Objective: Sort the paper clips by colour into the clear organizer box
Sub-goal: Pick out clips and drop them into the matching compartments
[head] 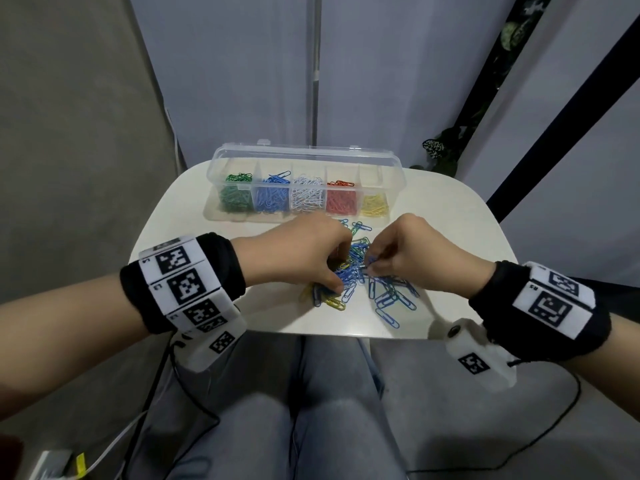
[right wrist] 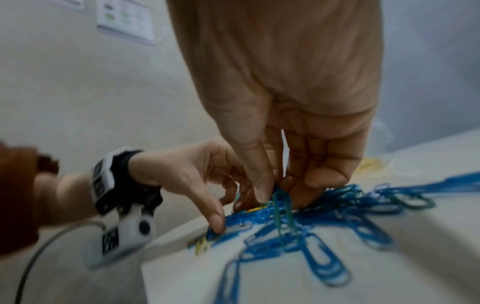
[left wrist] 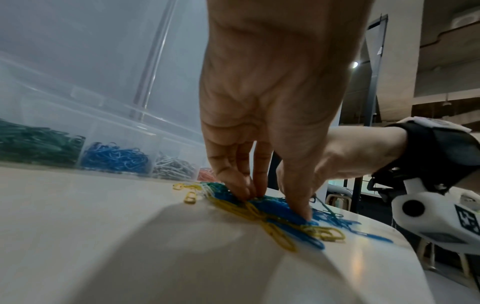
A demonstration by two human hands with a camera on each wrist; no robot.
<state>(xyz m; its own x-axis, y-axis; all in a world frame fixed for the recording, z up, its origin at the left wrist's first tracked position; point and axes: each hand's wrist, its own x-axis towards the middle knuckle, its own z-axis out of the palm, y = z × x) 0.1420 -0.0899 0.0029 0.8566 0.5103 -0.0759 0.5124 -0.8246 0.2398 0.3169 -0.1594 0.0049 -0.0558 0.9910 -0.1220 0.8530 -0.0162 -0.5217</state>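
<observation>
with the left hand (head: 304,251) pinching into the loose pile of paper clips (head: 363,278) mid-counter and the right hand (head: 408,254) pinching a blue clip (right wrist: 285,207), hooked green or yellow neighbours could ride along into the organizer box (head: 304,183) at 12 o'clock.

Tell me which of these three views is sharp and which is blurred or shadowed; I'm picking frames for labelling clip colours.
Head view: sharpest, evenly lit, wide-angle bend at the edges; the organizer box colours read clearly. Left wrist view: a broad shadow on the table under the left hand, with the loose clips soft. Right wrist view: blurred throughout, yet the right hand visibly pinches a blue clip.
</observation>
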